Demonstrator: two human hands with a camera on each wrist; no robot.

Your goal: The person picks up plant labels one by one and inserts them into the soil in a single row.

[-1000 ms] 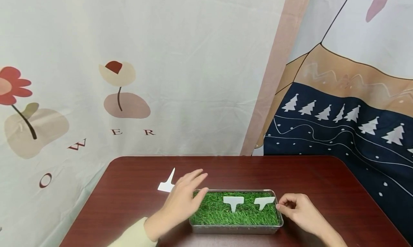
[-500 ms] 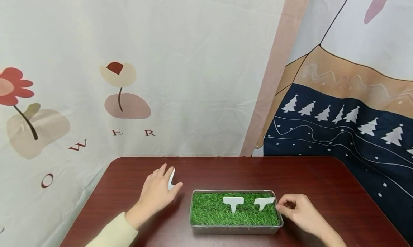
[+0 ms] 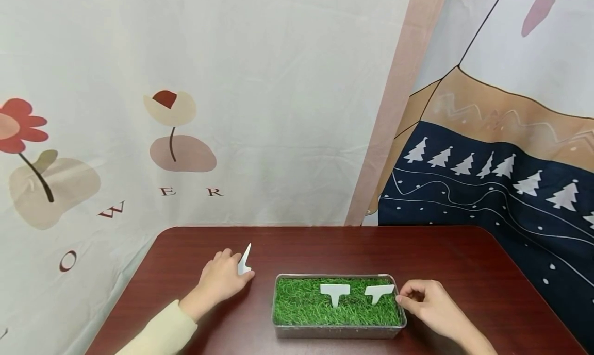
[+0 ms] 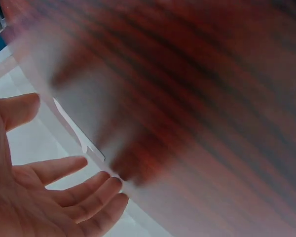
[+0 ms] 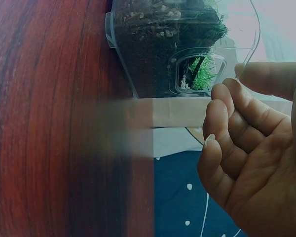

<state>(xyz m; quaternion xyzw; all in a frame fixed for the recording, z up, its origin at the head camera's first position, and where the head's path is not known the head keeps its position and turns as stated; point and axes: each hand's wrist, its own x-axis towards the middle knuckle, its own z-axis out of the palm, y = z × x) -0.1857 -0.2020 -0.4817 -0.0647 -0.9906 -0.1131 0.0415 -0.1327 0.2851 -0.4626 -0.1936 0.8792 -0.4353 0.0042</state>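
A white T-shaped plant label (image 3: 244, 265) lies at the table's left, its pointed end toward the back. My left hand (image 3: 220, 276) is right at it, partly covering it. In the left wrist view the left hand (image 4: 54, 182) has its thumb and fingers spread, with the label (image 4: 76, 126) showing beyond the gap between them. My right hand (image 3: 429, 306) holds the right rim of a clear planter box (image 3: 339, 332) of green grass. The right wrist view shows thumb and index finger pinching the box's rim (image 5: 251, 47). Two more white labels (image 3: 335, 291) (image 3: 379, 291) stand in the grass.
The dark red wooden table (image 3: 297, 249) has rounded back corners. A white curtain (image 3: 278, 113) with flower prints hangs just behind it. At the right hangs a dark blue cloth (image 3: 464, 200) with white trees.
My left hand has moved left from the box's left end to the loose label, then lowered over it with its fingers more bent. My right hand stays on the box's rim.
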